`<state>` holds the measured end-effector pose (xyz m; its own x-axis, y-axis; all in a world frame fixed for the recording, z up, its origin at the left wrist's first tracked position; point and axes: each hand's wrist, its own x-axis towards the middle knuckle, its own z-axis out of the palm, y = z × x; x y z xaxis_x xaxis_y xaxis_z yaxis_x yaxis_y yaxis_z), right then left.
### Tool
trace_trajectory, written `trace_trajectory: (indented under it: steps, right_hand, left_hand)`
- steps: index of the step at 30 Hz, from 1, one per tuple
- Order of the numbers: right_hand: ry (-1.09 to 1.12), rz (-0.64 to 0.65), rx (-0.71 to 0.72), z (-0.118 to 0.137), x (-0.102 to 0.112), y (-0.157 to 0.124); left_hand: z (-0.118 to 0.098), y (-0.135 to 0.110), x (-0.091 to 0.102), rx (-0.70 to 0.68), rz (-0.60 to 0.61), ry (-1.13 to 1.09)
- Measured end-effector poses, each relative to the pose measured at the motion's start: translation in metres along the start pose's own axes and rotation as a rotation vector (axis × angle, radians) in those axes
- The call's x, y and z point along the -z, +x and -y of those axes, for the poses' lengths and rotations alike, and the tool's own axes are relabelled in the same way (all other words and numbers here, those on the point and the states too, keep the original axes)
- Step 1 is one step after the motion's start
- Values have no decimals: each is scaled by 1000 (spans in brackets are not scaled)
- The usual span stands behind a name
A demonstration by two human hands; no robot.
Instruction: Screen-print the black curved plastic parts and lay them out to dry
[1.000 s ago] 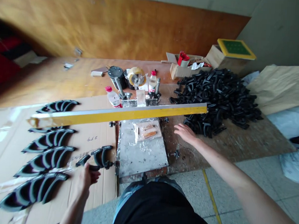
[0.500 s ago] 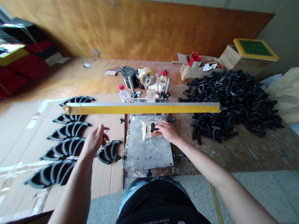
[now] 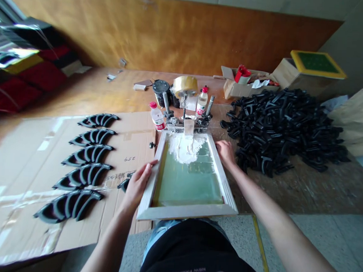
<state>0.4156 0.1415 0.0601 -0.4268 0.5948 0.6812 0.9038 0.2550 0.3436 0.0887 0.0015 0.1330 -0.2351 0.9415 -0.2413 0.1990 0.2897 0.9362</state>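
Note:
A silkscreen frame (image 3: 187, 209) lies lowered in front of me, with green mesh and white ink (image 3: 185, 149) spread at its far end. A squeegee-like pale blade (image 3: 189, 127) stands above the ink on the clamp mechanism (image 3: 177, 123). My left hand (image 3: 141, 182) grips the frame's left side, its fingertips at the edge. Close against the frame's right side is my right hand (image 3: 226, 152), with curled fingers; whether it holds anything is hidden. The metal plate and the black curved piece on it are covered by the screen. Part of another black curved handle (image 3: 123, 185) shows behind my left hand.
Rows of black curved handles (image 3: 86, 171) lie on cardboard (image 3: 24, 164) at left. A big pile of black handles (image 3: 287, 129) is at right. Behind the clamp stand bottles (image 3: 157, 117), a dark tub (image 3: 161, 90) and a tape roll (image 3: 185, 86). An open carton (image 3: 232, 89) sits further back.
The silkscreen frame has swung down from its raised, edge-on position over the metal plate. My left hand has moved right to its side; my right hand has drawn back from the black piece.

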Motion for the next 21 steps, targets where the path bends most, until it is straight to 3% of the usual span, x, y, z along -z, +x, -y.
trace_trajectory:
  steps: [2, 4, 6, 8, 11, 14, 17, 21]
  right_hand:
    - [276, 103, -150, 1, -2, 24]
    - [505, 160, -168, 16, -3, 54]
    - [679, 298, -109, 37, -5, 80]
    - [719, 457, -24, 57, -5, 92]
    - [697, 572, 84, 73, 7, 79]
    - [750, 544, 300, 69, 28, 52]
    - [878, 529, 489, 55, 41, 43]
    - [939, 461, 355, 54, 32, 48]
  left_hand:
    - [32, 1, -5, 71, 0, 10]
    - [59, 8, -10, 104, 3, 29]
    - [79, 16, -13, 106, 10, 64]
    - [90, 22, -14, 99, 10, 82]
    - [95, 24, -13, 96, -4, 73]
    - [96, 23, -13, 94, 0, 59]
    - [95, 22, -14, 89, 24, 47]
    - [87, 20, -12, 97, 29, 51]
